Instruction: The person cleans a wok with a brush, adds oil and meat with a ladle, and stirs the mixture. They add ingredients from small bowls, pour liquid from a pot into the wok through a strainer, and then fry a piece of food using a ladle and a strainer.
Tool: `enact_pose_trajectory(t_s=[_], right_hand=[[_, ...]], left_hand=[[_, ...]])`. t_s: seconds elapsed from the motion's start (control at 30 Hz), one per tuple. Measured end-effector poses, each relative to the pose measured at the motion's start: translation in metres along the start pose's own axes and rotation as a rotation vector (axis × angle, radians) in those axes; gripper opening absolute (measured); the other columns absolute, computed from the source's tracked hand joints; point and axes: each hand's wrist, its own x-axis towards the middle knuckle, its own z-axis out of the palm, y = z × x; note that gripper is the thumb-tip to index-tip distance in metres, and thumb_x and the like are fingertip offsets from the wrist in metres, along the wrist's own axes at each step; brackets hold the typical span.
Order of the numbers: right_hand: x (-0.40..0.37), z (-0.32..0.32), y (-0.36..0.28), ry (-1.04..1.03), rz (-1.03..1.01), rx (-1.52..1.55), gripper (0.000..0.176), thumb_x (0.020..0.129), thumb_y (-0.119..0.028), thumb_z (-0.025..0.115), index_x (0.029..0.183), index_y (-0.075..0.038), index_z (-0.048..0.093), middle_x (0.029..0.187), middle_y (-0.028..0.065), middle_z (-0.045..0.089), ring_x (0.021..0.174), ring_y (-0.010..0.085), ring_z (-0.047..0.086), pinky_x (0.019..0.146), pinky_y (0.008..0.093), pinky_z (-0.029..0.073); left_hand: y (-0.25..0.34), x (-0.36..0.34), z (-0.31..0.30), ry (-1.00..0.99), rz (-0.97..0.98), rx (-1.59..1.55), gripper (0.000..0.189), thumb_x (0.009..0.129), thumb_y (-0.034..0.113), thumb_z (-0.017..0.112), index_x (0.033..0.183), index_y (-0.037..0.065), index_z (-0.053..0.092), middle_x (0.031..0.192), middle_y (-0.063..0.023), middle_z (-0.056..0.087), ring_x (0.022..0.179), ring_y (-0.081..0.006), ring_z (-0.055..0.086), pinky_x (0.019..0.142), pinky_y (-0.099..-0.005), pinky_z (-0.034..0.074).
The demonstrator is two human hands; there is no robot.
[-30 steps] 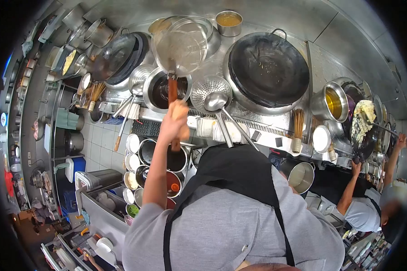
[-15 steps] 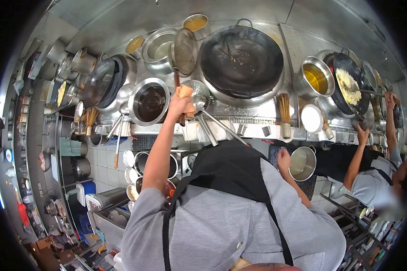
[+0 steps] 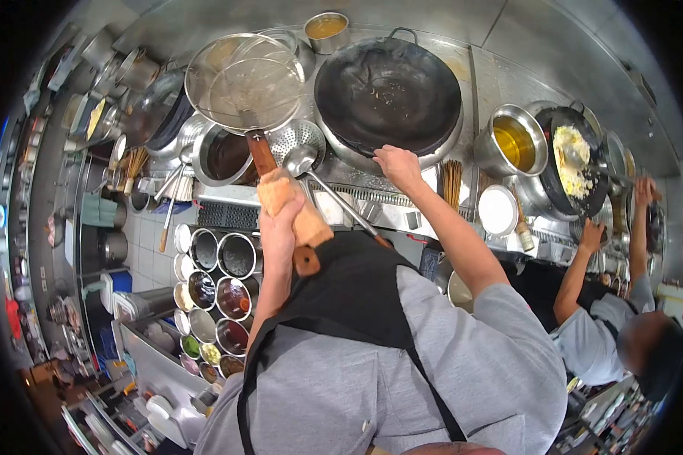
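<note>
My left hand (image 3: 279,231) is closed around the wooden handle (image 3: 262,155) of a large round mesh strainer (image 3: 243,87), with a folded tan cloth (image 3: 311,226) between palm and handle. The strainer is raised over the pots at the back left, its mesh facing up. My right hand (image 3: 400,168) is at the near rim of a big black wok (image 3: 387,95), fingers curled onto the edge. The wok sits on its burner with a few food scraps inside. Beside it lie a perforated skimmer (image 3: 296,142) and a steel ladle (image 3: 302,158).
A pot of dark liquid (image 3: 224,155) stands left and a pot of yellow oil (image 3: 517,144) right. A bamboo brush (image 3: 451,184) rests at the stove's front. Several seasoning containers (image 3: 234,297) stand lower left. A co-worker (image 3: 603,341) handles a wok of food (image 3: 573,163) at right.
My left hand has lifted the strainer, swinging its mesh left and its handle toward me. My right hand has come up from beside my body to the wok's near rim. The view has shifted.
</note>
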Motion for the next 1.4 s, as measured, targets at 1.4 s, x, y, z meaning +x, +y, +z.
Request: enact_pose_trajectory(t_s=[1.4], right_hand=[[0.158, 0.161, -0.214, -0.547, 0.609, 1.112, 0.025, 0.101, -0.024, 0.057, 0.114, -0.005, 0.066, 0.094, 0.0060, 0.069, 0.063, 0.0104, 0.060, 0.047, 0.0228, 0.043]], left_hand=[[-0.108, 0.252, -0.375, 0.401, -0.281, -0.070, 0.063, 0.098, 0.057, 0.057, 0.128, 0.001, 0.056, 0.107, -0.0092, 0.067, 0.094, -0.0204, 0.068, 0.084, -0.0349, 0.055]])
